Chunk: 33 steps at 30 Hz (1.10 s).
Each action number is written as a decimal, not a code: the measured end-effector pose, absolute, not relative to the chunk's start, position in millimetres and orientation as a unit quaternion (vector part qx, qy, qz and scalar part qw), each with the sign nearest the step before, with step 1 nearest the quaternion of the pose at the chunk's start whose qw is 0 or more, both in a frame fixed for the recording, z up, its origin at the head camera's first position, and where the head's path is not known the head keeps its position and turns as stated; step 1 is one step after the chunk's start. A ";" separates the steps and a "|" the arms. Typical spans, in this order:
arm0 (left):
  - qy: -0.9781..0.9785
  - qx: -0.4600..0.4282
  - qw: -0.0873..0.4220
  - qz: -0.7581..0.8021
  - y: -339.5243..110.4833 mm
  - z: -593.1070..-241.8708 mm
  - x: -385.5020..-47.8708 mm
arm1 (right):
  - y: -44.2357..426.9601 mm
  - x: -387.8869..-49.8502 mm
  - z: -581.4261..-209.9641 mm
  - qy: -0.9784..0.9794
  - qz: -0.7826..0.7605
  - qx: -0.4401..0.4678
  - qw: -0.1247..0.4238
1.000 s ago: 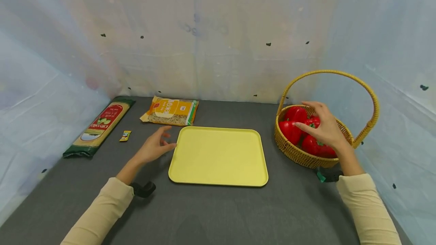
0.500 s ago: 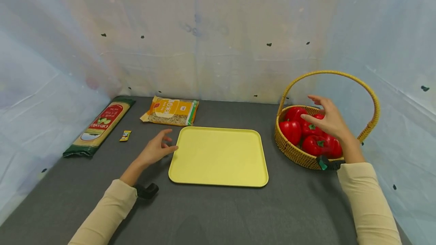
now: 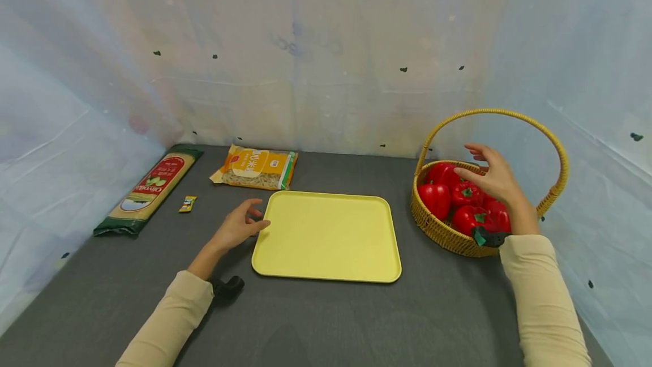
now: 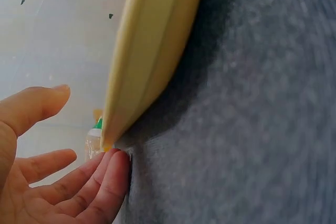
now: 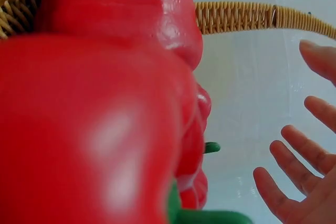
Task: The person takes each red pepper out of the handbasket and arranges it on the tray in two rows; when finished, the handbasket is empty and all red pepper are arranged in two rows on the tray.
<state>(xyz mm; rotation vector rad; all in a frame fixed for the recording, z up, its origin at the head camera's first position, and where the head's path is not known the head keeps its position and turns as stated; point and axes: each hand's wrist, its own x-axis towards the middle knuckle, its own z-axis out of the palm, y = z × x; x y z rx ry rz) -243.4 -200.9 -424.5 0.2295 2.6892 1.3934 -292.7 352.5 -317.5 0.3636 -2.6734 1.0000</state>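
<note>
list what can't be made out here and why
Head view: the floor of the basket, hidden by red peppers.
Head view: part of its right rim, behind the wrist of the right hand.
Head view: print on the small packet, too small.
Left wrist view: most of the yellow tray, beyond the top edge.
Right wrist view: the nearest pepper, blurred, cut by left edge.

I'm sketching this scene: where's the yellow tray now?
In the head view, the yellow tray lies near the centre, between the left hand and the wicker basket of red bell peppers.
</note>
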 end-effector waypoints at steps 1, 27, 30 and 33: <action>0.882 0.073 0.054 0.462 -200.2 -424.9 -243.8 | 353.4 -293.5 -318.1 -0.921 0.346 0.123 0.130; 0.873 0.051 0.051 0.482 -199.2 -436.6 -253.4 | 358.3 -305.4 -318.9 -0.926 0.363 0.082 0.059; 0.873 0.051 0.051 0.483 -199.2 -437.4 -254.3 | 357.3 -306.3 -317.6 -0.927 0.365 0.076 0.048; 0.875 0.050 0.054 0.479 -199.3 -438.2 -255.5 | 356.2 -307.9 -315.8 -0.927 0.367 0.070 0.042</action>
